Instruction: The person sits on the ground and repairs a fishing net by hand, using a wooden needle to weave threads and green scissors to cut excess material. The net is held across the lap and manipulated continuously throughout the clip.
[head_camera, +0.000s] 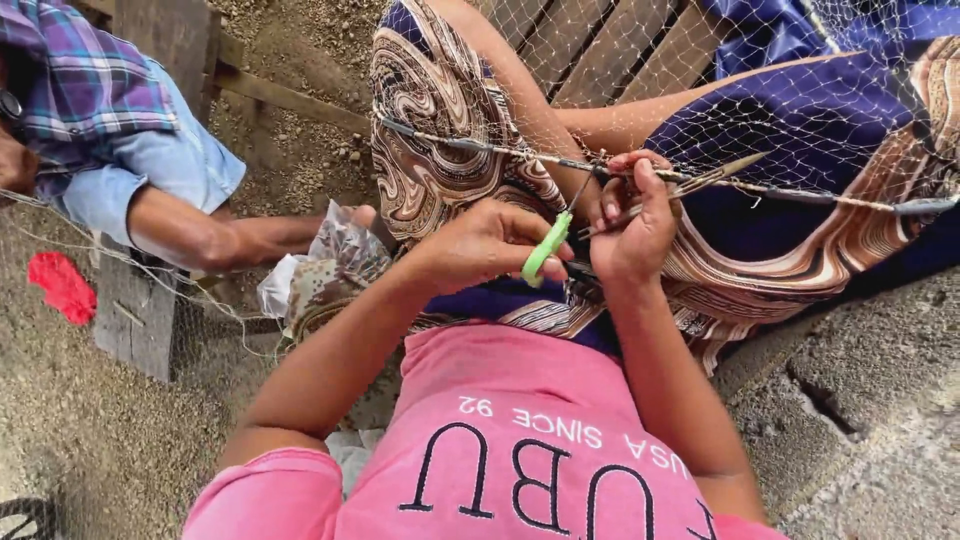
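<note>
The left hand (480, 245) is closed around a small green-handled cutter (546, 248), whose handle sticks out between the thumb and fingers, pointing up toward the cord. The right hand (632, 220), just to the right and almost touching the left, pinches a thin wooden needle (690, 185) and the dark cord (800, 192) of a fishing net (640, 60). The needle slants up to the right from the fingers, along the cord. The cord runs left to right across the person's lap, just beyond both hands, and the fine mesh spreads up and away from it over a patterned brown and blue skirt (440, 120). At the far left, another person in a plaid shirt and jeans rests a forearm (220, 240) near a crumpled plastic bag (320, 275). A red scrap (62, 285) lies on the gravel ground at the left edge.
</note>
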